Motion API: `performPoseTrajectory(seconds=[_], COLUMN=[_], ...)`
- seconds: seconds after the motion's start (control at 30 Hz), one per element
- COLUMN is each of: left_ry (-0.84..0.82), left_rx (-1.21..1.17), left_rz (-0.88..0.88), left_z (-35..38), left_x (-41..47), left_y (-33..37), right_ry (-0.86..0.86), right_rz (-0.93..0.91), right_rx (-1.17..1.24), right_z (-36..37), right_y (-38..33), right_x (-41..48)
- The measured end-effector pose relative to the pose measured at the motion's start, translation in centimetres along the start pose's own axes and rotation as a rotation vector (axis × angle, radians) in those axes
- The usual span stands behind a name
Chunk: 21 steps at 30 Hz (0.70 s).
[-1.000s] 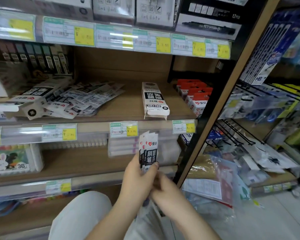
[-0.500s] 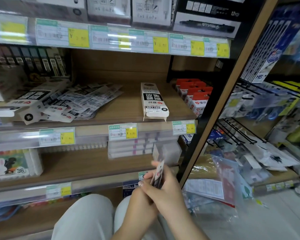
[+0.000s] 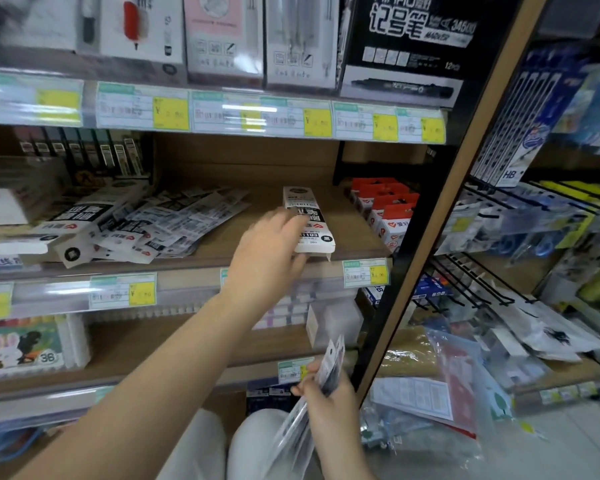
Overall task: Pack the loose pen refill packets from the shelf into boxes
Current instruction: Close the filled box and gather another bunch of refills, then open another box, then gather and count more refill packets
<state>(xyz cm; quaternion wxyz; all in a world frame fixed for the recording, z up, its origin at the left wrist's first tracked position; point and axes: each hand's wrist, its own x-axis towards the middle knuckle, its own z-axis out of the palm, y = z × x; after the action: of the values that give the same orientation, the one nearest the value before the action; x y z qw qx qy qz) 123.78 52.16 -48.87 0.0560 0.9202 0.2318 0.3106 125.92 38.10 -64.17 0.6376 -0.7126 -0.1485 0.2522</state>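
A heap of loose black-and-white refill packets (image 3: 174,223) lies on the middle shelf (image 3: 222,244), left of centre. A long white refill box (image 3: 312,233) lies at the shelf's front edge, right of centre. My left hand (image 3: 271,247) reaches up to that box, its fingers spread over the box's left side and blurred by motion. Low down, my right hand (image 3: 329,400) grips a bundle of refill packets (image 3: 312,410) that hangs tilted over my lap.
A second white refill box (image 3: 84,216) lies at the left of the heap. Red-topped boxes (image 3: 385,209) stand at the shelf's right end beside a black upright (image 3: 416,237). Clear bags (image 3: 447,393) and loose stock cover the floor at right. My knees (image 3: 243,445) are below.
My left hand let go of the packet bundle and rose to the white box on the shelf. The bundle stays low in my right hand.
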Motion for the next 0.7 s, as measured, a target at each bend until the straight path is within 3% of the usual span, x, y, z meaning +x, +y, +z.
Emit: performPoseTrajectory(seconds=[0.17, 0.3, 0.37, 0.43, 0.53, 0.7], left_ry=[0.175, 0.484, 0.563, 0.550, 0.400, 0.107], left_rx=[0.096, -0.062, -0.146, -0.198, -0.364, -0.173], left_rz=[0.098, 0.103, 0.101, 0.082, 0.056, 0.109], left_z=[-2.9, -8.5, -11.7, -14.1, -16.2, -14.9], left_x=[1.0, -0.4, -1.5, -2.7, -4.6, -7.0], left_y=[1.7, 3.3, 4.0, 4.2, 4.1, 3.7], right_ry=[0.066, 0.139, 0.177, 0.225, 0.202, -0.217], right_rz=[-0.070, -0.226, -0.307, -0.370, -0.530, -0.513], right_rx=[0.102, 0.208, 0.257, 0.323, 0.342, 0.200], right_z=[-1.2, -3.3, -3.9, -4.3, -5.0, -5.2], right_y=[-2.6, -6.8, -9.3, -11.7, -14.7, -16.3], right_x=[0.1, -0.3, -0.7, -1.3, -2.7, -3.9])
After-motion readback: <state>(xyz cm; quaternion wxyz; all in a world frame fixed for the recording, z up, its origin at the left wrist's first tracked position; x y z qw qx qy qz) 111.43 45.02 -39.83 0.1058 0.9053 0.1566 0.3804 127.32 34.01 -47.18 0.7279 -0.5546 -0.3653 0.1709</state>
